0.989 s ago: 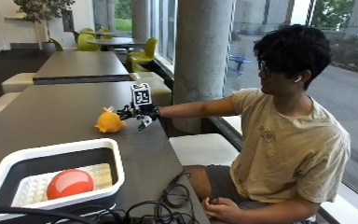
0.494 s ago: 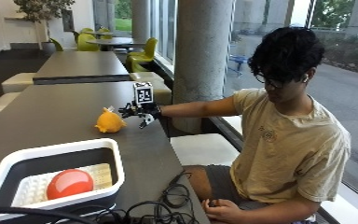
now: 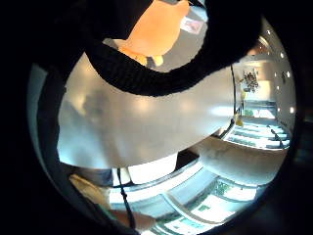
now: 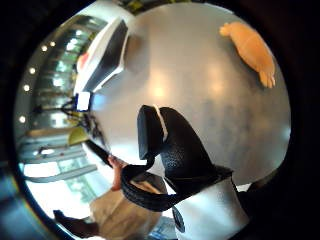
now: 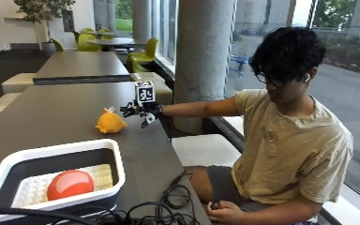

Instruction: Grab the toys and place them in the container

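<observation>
The outside view alone shows the whole layout: the gloved right hand [image 5: 144,110] hovers just beside an orange toy [image 5: 110,122] on the grey tabletop [image 5: 49,117], fingers spread and holding nothing, while a white container [image 5: 55,157] nearer the camera holds a red ball [image 5: 70,184]. The thumb side palm view shows the toy [image 4: 251,50] lying free on the tabletop, apart from a black-gloved finger [image 4: 172,142]. The toy is rounded, soft-looking, with small yellow feet.
</observation>
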Demonstrator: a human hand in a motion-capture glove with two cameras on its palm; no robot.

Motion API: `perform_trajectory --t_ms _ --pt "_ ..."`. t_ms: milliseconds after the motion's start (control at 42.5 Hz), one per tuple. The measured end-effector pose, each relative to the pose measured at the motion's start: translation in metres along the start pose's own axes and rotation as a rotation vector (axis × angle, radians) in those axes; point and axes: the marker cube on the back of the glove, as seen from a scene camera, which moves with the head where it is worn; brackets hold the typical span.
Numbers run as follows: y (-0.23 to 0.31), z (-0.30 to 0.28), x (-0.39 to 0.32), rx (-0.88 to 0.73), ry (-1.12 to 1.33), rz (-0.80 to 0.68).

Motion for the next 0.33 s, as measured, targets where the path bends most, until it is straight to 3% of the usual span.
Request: perform_trajectory --t_ms 330 --pt "0.0052 -0.0016 -0.0034 -0.002 -0.036 0.079"
